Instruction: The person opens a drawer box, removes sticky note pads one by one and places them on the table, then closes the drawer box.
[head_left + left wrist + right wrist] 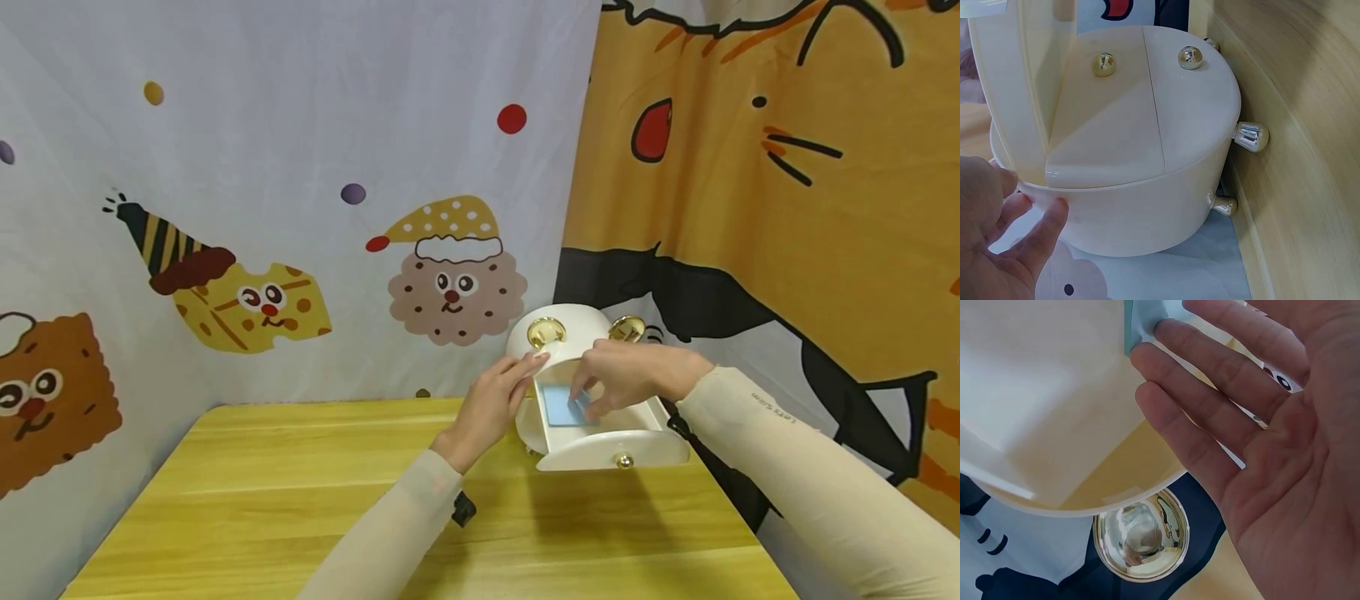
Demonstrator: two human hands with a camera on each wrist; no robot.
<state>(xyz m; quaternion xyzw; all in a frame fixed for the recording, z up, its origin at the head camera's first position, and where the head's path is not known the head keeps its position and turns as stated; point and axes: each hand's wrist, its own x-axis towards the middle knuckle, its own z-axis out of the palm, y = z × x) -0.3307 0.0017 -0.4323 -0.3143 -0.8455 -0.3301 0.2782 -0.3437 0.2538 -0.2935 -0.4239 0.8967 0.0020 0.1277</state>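
A white rounded box (577, 317) with gold knobs and feet stands on the table, its drawer (585, 450) pulled out. Inside the drawer is a light blue square pad (558, 407). My right hand (626, 375) reaches in from above and pinches the pad's right side between thumb and fingers. In the right wrist view, fingertips meet the edge of the blue pad (1144, 322); the thumb is hidden there. My left hand (487, 408) touches the left side of the box, fingers fairly straight. Its fingertips lie along the white rim (1104, 189) in the left wrist view.
The box stands near the right end of the wood-grain table (300, 500). Gold domes (547, 333) sit on top of it, and a gold knob (624, 460) is on the drawer front. Printed cloth curtains (300, 125) hang behind and to the right.
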